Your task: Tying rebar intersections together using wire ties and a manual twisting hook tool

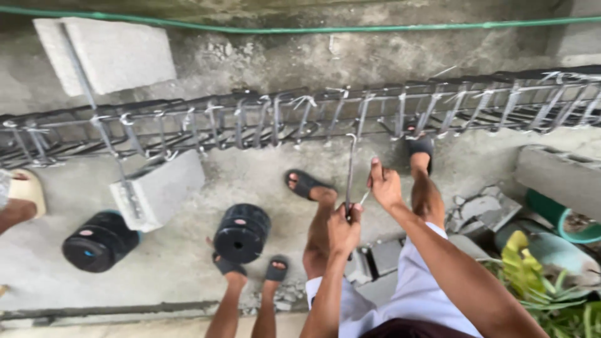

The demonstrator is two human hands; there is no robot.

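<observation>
My left hand [344, 230] is closed around the lower end of a thin metal hook tool [350, 169]. The tool's hooked tip reaches up to the long rebar cage [250, 119] that lies across the concrete floor. My right hand [385, 184] is just right of the tool, fingers pinched on a short piece of tie wire [364, 198] that runs between the two hands. My feet in black sandals [305, 183] rest beside the cage.
Two black coils of wire [242, 231] [100, 241] lie on the floor at left. Concrete blocks [159, 188] [106, 53] prop the cage. Another person's sandalled feet [250, 269] stand close by. A green hose [313, 28] crosses the top; rubble and a plant [544, 281] are at right.
</observation>
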